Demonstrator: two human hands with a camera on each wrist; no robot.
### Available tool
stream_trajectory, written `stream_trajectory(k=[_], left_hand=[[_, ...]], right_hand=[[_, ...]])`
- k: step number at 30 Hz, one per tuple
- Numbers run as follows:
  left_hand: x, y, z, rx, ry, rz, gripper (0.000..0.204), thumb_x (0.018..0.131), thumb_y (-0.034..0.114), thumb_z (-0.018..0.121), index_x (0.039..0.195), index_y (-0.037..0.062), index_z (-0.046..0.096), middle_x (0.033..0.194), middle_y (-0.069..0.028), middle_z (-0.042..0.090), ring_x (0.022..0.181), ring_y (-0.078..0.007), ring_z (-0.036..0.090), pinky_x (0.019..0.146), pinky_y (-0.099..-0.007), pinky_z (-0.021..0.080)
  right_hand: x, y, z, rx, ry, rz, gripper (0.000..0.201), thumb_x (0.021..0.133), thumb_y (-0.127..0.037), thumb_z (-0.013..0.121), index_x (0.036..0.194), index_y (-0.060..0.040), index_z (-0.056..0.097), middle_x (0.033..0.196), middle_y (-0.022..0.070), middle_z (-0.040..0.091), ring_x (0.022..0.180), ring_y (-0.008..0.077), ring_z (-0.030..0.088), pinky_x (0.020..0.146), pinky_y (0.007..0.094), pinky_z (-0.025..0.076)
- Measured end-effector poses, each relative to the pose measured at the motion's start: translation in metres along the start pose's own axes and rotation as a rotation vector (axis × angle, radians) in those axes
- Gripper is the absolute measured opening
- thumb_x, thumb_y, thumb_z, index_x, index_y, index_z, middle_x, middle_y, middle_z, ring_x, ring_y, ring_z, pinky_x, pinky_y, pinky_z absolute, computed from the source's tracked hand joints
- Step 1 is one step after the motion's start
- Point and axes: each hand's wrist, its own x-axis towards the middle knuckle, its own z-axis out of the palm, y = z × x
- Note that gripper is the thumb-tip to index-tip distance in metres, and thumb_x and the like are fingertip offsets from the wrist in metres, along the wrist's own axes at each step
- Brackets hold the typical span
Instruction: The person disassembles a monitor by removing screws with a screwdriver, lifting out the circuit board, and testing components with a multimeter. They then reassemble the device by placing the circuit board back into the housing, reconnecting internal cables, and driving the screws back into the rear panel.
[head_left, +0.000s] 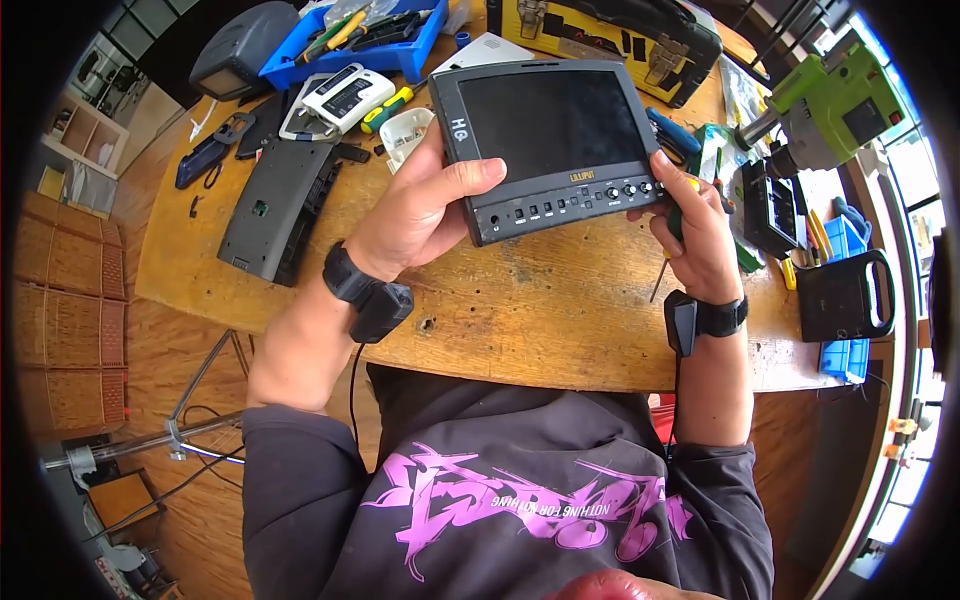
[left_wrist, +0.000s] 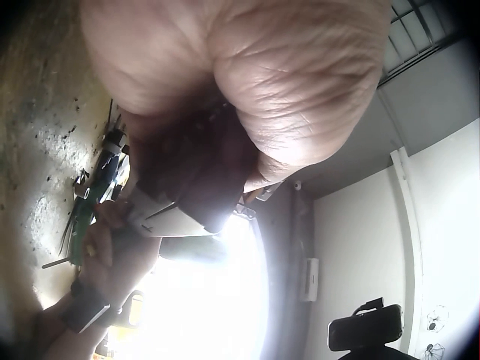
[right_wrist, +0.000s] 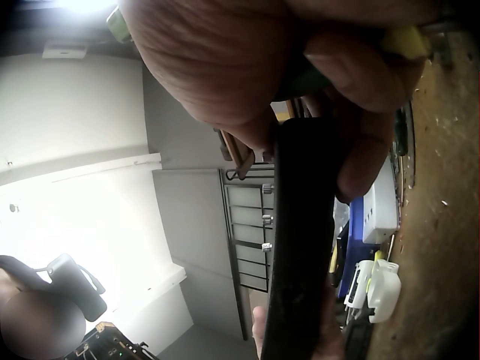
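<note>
A small black LILLIPUT monitor (head_left: 550, 125) is held up over the wooden table, its screen dark and its knobs along the lower edge. My left hand (head_left: 415, 205) grips its left side, thumb on the front frame and fingers behind. At the lower right corner, my right hand (head_left: 705, 240) pinches the frame. That same hand also keeps a screwdriver in its curled fingers; the green-and-yellow handle (right_wrist: 300, 82) shows in the right wrist view, and its thin shaft points down. Seen from the right wrist, the monitor's narrow black edge (right_wrist: 304, 240) stands between thumb and fingers.
Left on the table (head_left: 500, 330) lies a black plastic casing (head_left: 275, 205), with a white device (head_left: 350, 97) behind it. A blue tray (head_left: 415, 55) of tools and a yellow-black toolbox (head_left: 610, 45) stand at the back. At right are a green power tool (head_left: 840, 105) and a black case (head_left: 840, 300).
</note>
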Motion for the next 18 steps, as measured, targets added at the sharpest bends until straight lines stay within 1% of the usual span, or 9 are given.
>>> stream_trajectory(k=[1,8,11,13,14,15,16,17,18], left_hand=[[0.001,-0.001,0.0,-0.001,-0.001,0.007,0.083,0.106,0.012,0.077,0.174,0.0064,0.029,0.156,-0.0146,0.056,0.143,-0.0271,0.064,0.117,-0.0477,0.06],[0.002,-0.002,-0.002,0.049,0.005,0.034,0.077,0.107,0.011,0.072,0.172,0.0058,0.031,0.153,-0.0144,0.057,0.14,-0.0258,0.065,0.115,-0.047,0.061],[0.003,-0.002,-0.003,0.01,0.019,0.007,0.076,0.108,0.012,0.073,0.171,0.0056,0.032,0.152,-0.0141,0.058,0.139,-0.0249,0.066,0.116,-0.0464,0.061],[0.003,0.0,0.0,0.004,0.024,0.016,0.077,0.109,0.015,0.073,0.172,0.005,0.031,0.153,-0.0137,0.057,0.141,-0.0246,0.064,0.116,-0.0456,0.061],[0.001,0.0,0.002,-0.003,0.03,0.022,0.078,0.11,0.017,0.073,0.173,0.0044,0.029,0.155,-0.0133,0.055,0.143,-0.0242,0.063,0.116,-0.0449,0.06],[0.001,-0.001,0.003,-0.002,0.031,0.02,0.078,0.11,0.017,0.073,0.173,0.0044,0.029,0.155,-0.0133,0.055,0.143,-0.0242,0.063,0.116,-0.0449,0.06],[0.0,-0.003,0.005,0.089,0.03,0.094,0.078,0.113,0.024,0.07,0.174,0.004,0.025,0.157,-0.0138,0.053,0.148,-0.0249,0.058,0.121,-0.0446,0.056],[0.0,-0.004,0.006,0.18,0.028,0.168,0.08,0.115,0.03,0.068,0.175,0.0036,0.022,0.16,-0.0142,0.05,0.153,-0.0256,0.054,0.125,-0.0443,0.051],[0.0,-0.007,0.003,0.178,0.027,0.168,0.08,0.115,0.03,0.068,0.175,0.0036,0.022,0.16,-0.0142,0.05,0.153,-0.0256,0.054,0.125,-0.0443,0.051]], right_hand=[[0.001,0.0,-0.003,0.002,-0.017,0.011,0.033,0.113,-0.034,0.076,0.107,-0.0024,0.08,0.091,0.0107,0.083,0.069,0.0095,0.074,0.042,0.0218,0.027],[-0.003,-0.003,0.001,-0.001,0.012,0.0,0.031,0.112,-0.034,0.078,0.11,-0.0023,0.079,0.093,0.0098,0.083,0.071,0.013,0.077,0.041,0.0212,0.028],[-0.004,-0.003,0.001,-0.016,0.042,0.018,0.033,0.113,-0.035,0.076,0.109,-0.0023,0.079,0.091,0.011,0.082,0.065,0.0108,0.073,0.042,0.0216,0.028],[-0.001,-0.002,-0.004,0.011,-0.063,0.078,0.036,0.115,-0.037,0.073,0.108,-0.0026,0.079,0.087,0.0128,0.081,0.057,0.0081,0.066,0.042,0.0218,0.028],[0.0,-0.001,-0.006,0.013,-0.063,0.08,0.036,0.115,-0.037,0.073,0.108,-0.0026,0.079,0.087,0.0128,0.081,0.057,0.0081,0.066,0.042,0.0218,0.028],[0.002,-0.001,-0.008,0.024,-0.08,0.112,0.037,0.115,-0.038,0.072,0.107,-0.0028,0.079,0.085,0.0139,0.08,0.055,0.0072,0.063,0.041,0.0221,0.027],[0.003,0.0,-0.009,0.034,-0.097,0.145,0.038,0.115,-0.039,0.072,0.106,-0.0029,0.079,0.083,0.0149,0.079,0.052,0.0064,0.059,0.041,0.0224,0.026],[0.003,-0.001,-0.01,0.034,-0.095,0.146,0.038,0.115,-0.039,0.072,0.106,-0.0029,0.079,0.083,0.0149,0.079,0.052,0.0064,0.059,0.041,0.0224,0.026],[0.003,-0.001,-0.011,0.04,-0.079,0.185,0.038,0.115,-0.039,0.072,0.106,-0.0026,0.078,0.083,0.0155,0.079,0.052,0.0066,0.06,0.04,0.0217,0.027]])
